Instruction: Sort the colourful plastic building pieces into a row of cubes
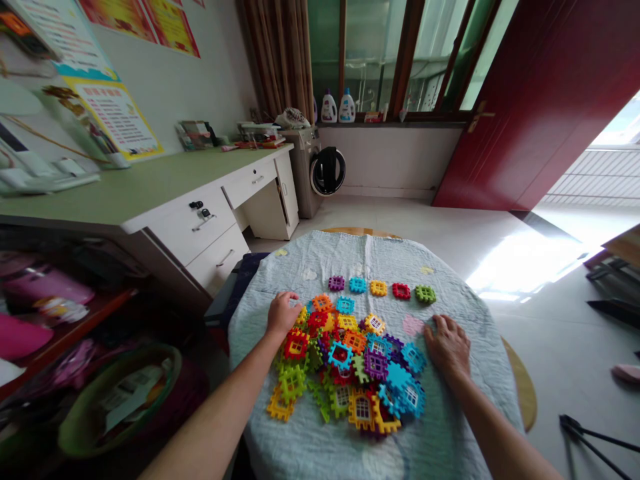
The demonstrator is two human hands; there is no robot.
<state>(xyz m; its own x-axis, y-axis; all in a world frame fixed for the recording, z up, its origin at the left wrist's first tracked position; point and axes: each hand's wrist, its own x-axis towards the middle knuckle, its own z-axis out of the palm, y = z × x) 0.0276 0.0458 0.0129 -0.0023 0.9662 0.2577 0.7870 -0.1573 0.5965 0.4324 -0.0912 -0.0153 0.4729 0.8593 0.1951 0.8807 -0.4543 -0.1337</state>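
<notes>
A heap of colourful plastic window-shaped blocks (355, 357) lies on the cloth-covered round table (450, 287). Beyond it runs a row of single pieces: purple (336, 284), light blue (357, 285), yellow (379, 288), red (401, 291) and green (425, 294). My left hand (284, 312) rests at the heap's upper left edge, its fingers curled near an orange and a yellow piece; whether it holds anything is hidden. To the right of the heap, my right hand (449, 343) lies palm down on the cloth, fingers spread, holding nothing.
A green-topped desk (150, 180) with white drawers stands at the left, with a washing machine (303, 167) beyond it. A basket (120, 400) sits low at the left. Black thin legs (595, 433) of a stand show at the lower right, and a red door (510, 113) is at the back right.
</notes>
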